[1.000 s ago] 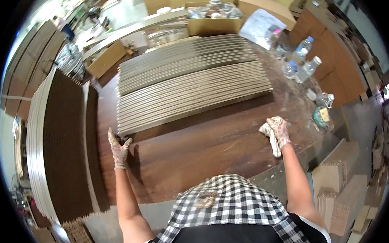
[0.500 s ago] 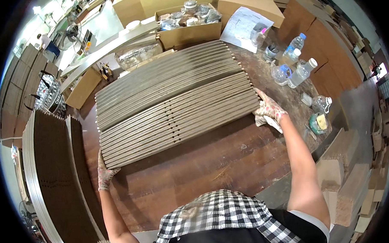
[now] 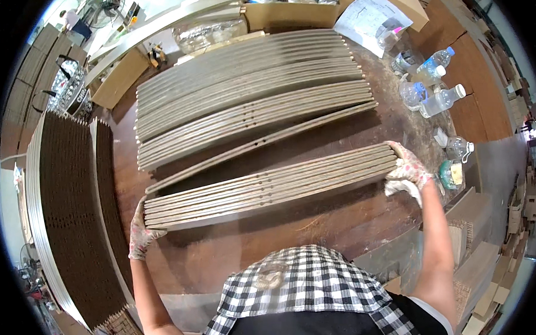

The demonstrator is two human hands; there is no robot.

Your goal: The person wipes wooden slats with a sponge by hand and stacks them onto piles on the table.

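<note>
Between my two gloved hands I hold a bundle of several long, narrow grey-brown slats (image 3: pixel 273 188), stacked edge-up with small dark holes near the middle. My left hand (image 3: pixel 144 234) grips the bundle's left end, thumb along the end face. At the other end my right hand (image 3: pixel 411 165) is closed round the slats, and a white cloth (image 3: pixel 404 189) hangs beneath its palm. Just beyond lies a single slat (image 3: pixel 263 142), slanted and separate from the rest. Behind it a larger row of similar slats (image 3: pixel 241 87) stays on the brown table (image 3: pixel 313 225).
Plastic bottles (image 3: pixel 438 101) and a green-rimmed container (image 3: pixel 452 175) stand at the right. A paper sheet (image 3: pixel 367 23) leans by cardboard boxes (image 3: pixel 291 17) at the back. Tall stacks of dark slats (image 3: pixel 72 202) stand left; more boards (image 3: pixel 471 257) sit at lower right.
The held bundle has come away from the larger row and moved toward me, leaving a gap. One slat now lies loose and slanted between them. Both hands kept their grip on the ends.
</note>
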